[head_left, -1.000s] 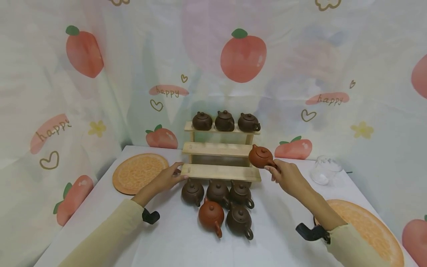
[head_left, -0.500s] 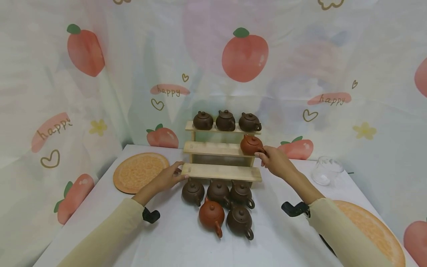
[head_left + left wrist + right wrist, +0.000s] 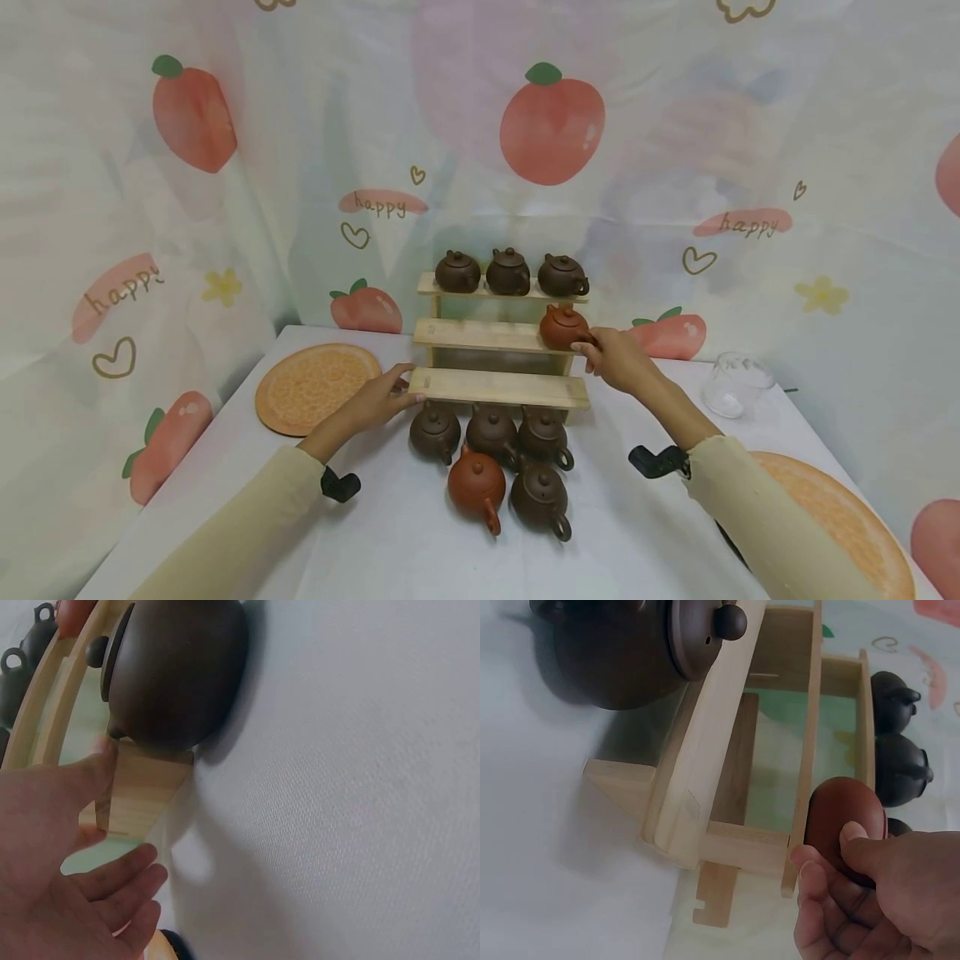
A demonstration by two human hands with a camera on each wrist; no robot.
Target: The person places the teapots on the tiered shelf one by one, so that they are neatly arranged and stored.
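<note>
My right hand [image 3: 624, 360] pinches the handle of a reddish-brown teapot [image 3: 562, 327], which sits at the right end of the middle tier of a three-tier wooden display rack [image 3: 480, 335]. Seen from the right wrist, the teapot's rounded body [image 3: 846, 814] touches that tier, the thumb lying against it. At the rack's left, my left hand [image 3: 378, 402] grips the end of the lowest tier between thumb and index finger; its other fingers [image 3: 124, 892] extend loosely. Three dark brown teapots [image 3: 507, 273] line the top tier.
In front of the rack, several dark teapots [image 3: 540, 496] and another reddish teapot [image 3: 476, 485] stand close together on the white table [image 3: 405, 558]. Round orange-patterned mats [image 3: 318, 387] lie left and right. A clear glass vessel [image 3: 735, 385] stands at the far right.
My right hand has carried the reddish teapot left and up from beside the rack onto the middle tier's right end. The left hand has stayed on the lowest tier.
</note>
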